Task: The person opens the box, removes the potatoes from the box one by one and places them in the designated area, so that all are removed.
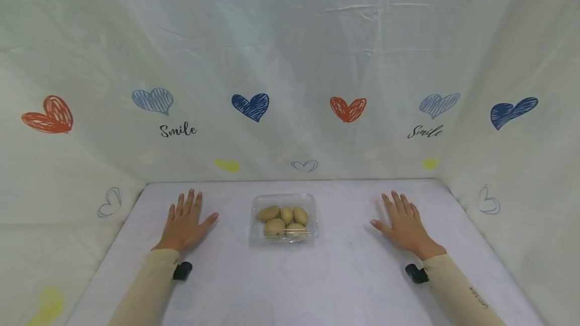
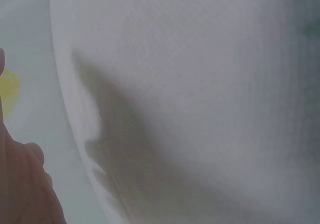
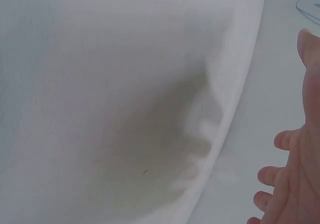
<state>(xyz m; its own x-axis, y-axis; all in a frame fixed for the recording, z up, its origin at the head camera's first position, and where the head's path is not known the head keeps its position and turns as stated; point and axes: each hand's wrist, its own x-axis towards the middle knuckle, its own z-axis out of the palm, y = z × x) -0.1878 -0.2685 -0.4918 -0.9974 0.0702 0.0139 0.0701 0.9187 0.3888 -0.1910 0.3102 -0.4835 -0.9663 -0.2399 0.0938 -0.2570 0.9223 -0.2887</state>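
Note:
In the head view a clear plastic box [image 1: 259,239] stands near the far edge of the table, between the two hands. Several potatoes [image 1: 274,227] lie inside it. My left hand [image 1: 185,223], left of the box, is palm down with its fingers straight and spread. On the other side, my right hand [image 1: 405,226] is spread the same way, apart from the box. Neither hand holds anything. Each wrist view shows part of its own hand, the left [image 2: 25,189] and the right [image 3: 300,179], with a shadow on the white surface.
The white table [image 1: 290,286] ends at a back edge against a pale hanging sheet [image 1: 299,64] printed with hearts and the word "Smile". More sheet hangs at both sides. A black wrist camera [image 1: 183,271] sits at the left cuff, another camera [image 1: 416,273] at the right cuff.

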